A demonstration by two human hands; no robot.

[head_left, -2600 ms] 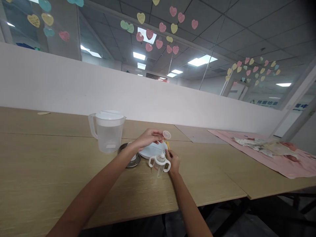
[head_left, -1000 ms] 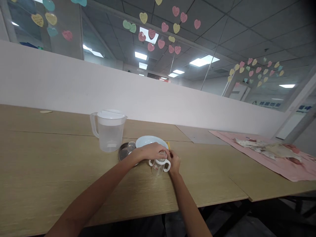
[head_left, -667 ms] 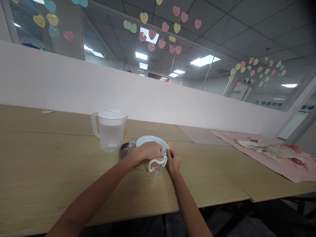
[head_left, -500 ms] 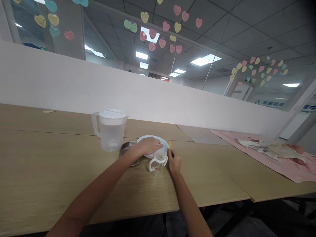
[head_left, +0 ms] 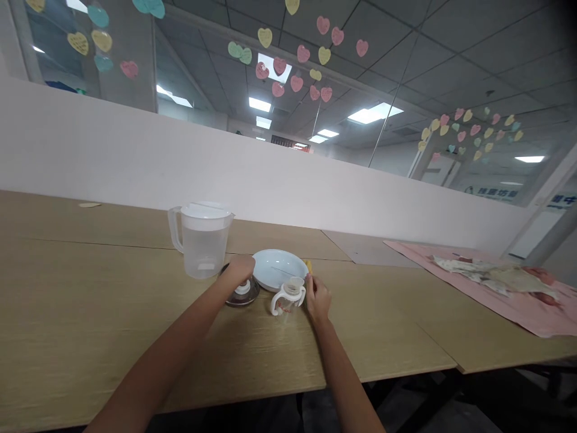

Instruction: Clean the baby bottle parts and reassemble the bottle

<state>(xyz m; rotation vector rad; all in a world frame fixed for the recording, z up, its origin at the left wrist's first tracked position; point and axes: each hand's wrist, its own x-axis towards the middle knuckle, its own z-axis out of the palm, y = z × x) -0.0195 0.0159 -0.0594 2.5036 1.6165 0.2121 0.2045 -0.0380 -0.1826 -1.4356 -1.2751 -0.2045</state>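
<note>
My left hand is over a round metal dish, its fingers bent down and hidden behind the back of the hand. In that dish lies a small white ring-shaped part, just below the hand. My right hand is closed, thumb upward, beside a clear baby bottle with white side handles and no lid on its mouth. A small yellow piece shows just above the right thumb; what the fingers grip is hidden. Behind the bottle sits a white oval bowl.
A lidded clear plastic jug holding liquid stands left of the dish. On the right, a baby doll in pale clothes lies on a pink mat. A white wall runs behind the wooden table.
My left hand has moved left and slightly down, from over the white bowl to over the metal dish, uncovering the bowl. My right hand has stayed beside the bottle.
</note>
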